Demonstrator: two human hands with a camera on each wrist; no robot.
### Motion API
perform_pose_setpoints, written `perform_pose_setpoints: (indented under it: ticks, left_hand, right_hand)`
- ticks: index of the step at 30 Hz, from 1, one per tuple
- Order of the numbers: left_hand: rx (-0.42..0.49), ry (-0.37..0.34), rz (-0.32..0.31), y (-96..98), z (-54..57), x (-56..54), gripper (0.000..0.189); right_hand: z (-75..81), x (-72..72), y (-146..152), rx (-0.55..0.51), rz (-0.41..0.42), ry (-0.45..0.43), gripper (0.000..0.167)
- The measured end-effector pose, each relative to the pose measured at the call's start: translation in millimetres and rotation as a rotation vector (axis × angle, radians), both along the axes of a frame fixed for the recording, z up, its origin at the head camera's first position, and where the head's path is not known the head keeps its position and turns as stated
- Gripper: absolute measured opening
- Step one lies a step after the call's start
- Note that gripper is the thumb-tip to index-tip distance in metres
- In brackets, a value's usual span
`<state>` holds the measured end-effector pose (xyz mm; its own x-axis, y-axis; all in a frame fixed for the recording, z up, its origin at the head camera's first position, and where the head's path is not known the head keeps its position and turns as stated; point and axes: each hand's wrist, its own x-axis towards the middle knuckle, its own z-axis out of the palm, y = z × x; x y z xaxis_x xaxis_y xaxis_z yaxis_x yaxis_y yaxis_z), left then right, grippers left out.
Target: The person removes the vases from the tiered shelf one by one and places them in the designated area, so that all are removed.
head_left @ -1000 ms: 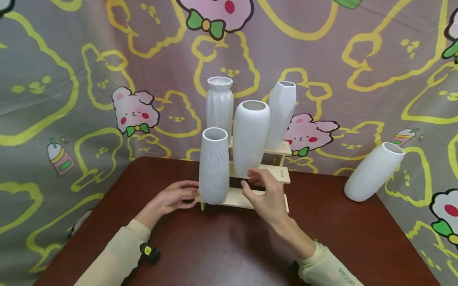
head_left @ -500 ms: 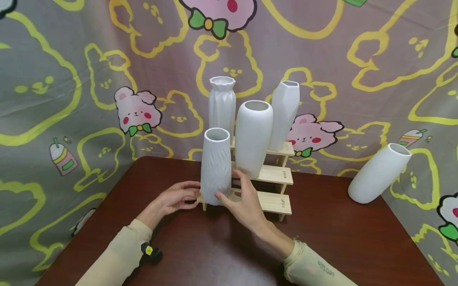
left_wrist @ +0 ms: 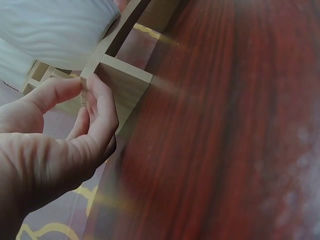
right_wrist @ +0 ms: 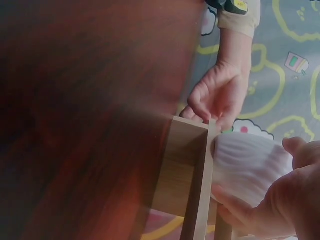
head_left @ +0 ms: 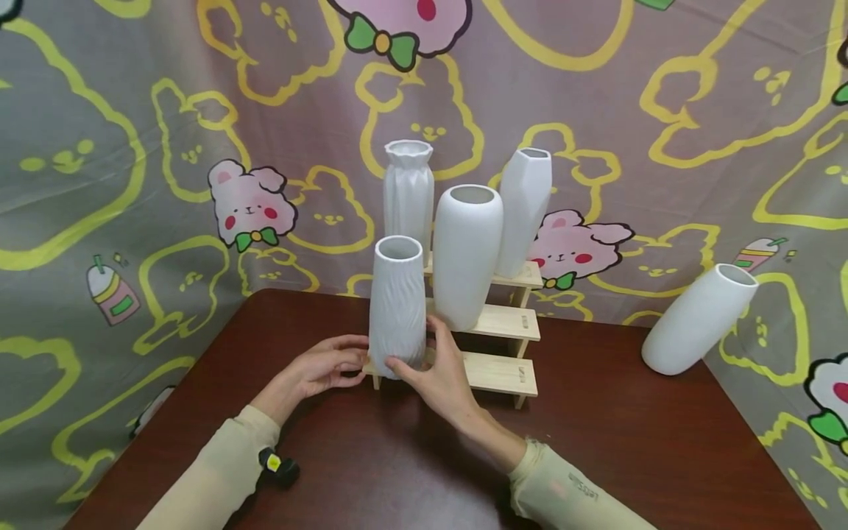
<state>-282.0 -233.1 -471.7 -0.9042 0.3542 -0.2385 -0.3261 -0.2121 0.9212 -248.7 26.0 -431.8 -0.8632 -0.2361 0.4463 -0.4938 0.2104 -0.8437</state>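
While the wooden stand spreads behind and right of the grip, the textured vase stands on its lowest step, newly held near its base by the right hand, so it seems better steadied. Left of that hold, the left hand pinches the step's end.

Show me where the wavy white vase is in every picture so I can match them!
Head: the wavy white vase just left of centre, in the right hand.
Left wrist: the wavy white vase, top-left corner, cut off by the edges.
Right wrist: the wavy white vase, lower right, partly behind the right hand.
Shared landmark: the left hand, at one end of the wooden stand.
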Motion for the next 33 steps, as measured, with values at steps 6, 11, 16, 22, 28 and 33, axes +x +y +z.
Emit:
perform_pose_setpoints:
  ticks: [6,11,16,22,28,33]
  left_hand:
    - [-0.011,0.000,0.005,-0.3,-1.2,-0.4,0.052]
    - [-0.014,-0.004,0.007,0.5,-1.8,-0.4,0.052]
    - [-0.015,-0.004,0.009,1.9,-1.1,0.2,0.052]
    - [-0.023,-0.006,0.013,3.5,0.6,2.6,0.053]
    - [-0.034,-0.004,0.018,2.7,1.1,3.7,0.054]
    - [-0.038,0.008,0.013,2.4,0.8,2.1,0.053]
  right_hand:
    - [-1.5,-3.4,-3.3,0.003,-0.014,0.039,0.088]
    - [-3.6,-5.6,-3.0,-0.027,-0.026,0.047,0.085]
    - [-5.1,-7.7,-2.0,-0.045,-0.031,0.058,0.084]
    - [-6.4,-9.0,-0.9,-0.041,-0.046,0.043,0.084]
    - [-7.1,-9.2,-0.6,-0.045,-0.038,0.043,0.084]
    - [-7.6,-8.2,0.7,-0.039,-0.035,0.051,0.083]
